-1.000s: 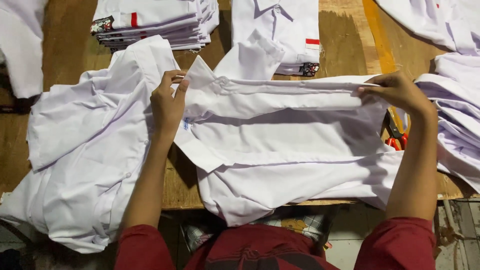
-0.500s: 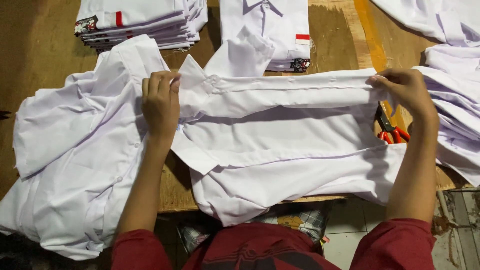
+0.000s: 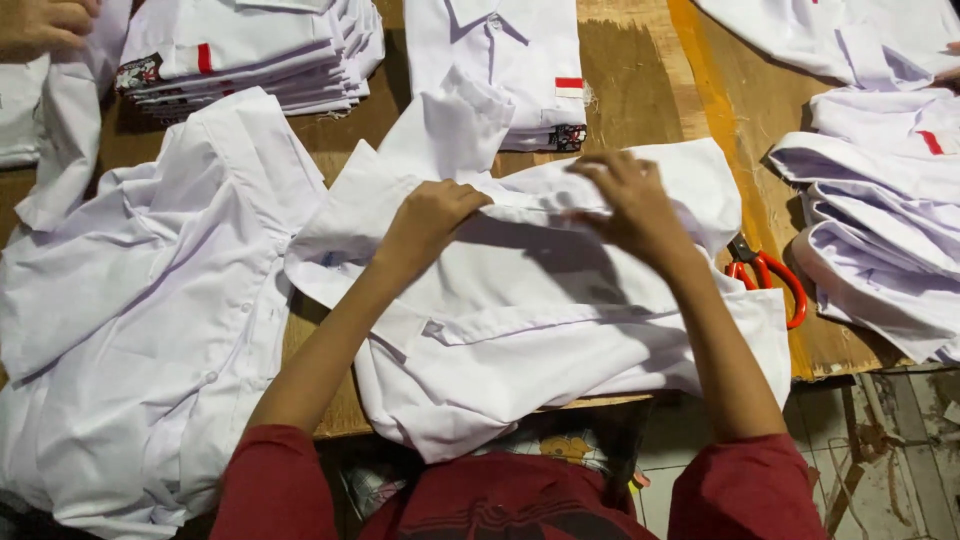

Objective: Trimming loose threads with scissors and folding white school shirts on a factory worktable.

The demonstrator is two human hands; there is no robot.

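Note:
A white shirt (image 3: pixel 560 330) lies spread on the wooden table (image 3: pixel 640 80) in front of me, its lower edge hanging over the front edge. My left hand (image 3: pixel 430 220) rests curled on the shirt's upper fold near the middle. My right hand (image 3: pixel 630 205) is close beside it, fingers pinching the same upper fold of cloth. Both forearms reach out from red sleeves.
A loose pile of white shirts (image 3: pixel 150 330) lies at the left. Folded shirt stacks sit at the back left (image 3: pixel 250 50) and back centre (image 3: pixel 510 70). More white shirts (image 3: pixel 880 230) are heaped at the right, with red-handled scissors (image 3: pixel 765 275) beside them. Another person's hand (image 3: pixel 40 25) shows top left.
Both hands have moved inward from the shirt's left and right ends to its middle, now close together on the upper fold. The view has shifted slightly.

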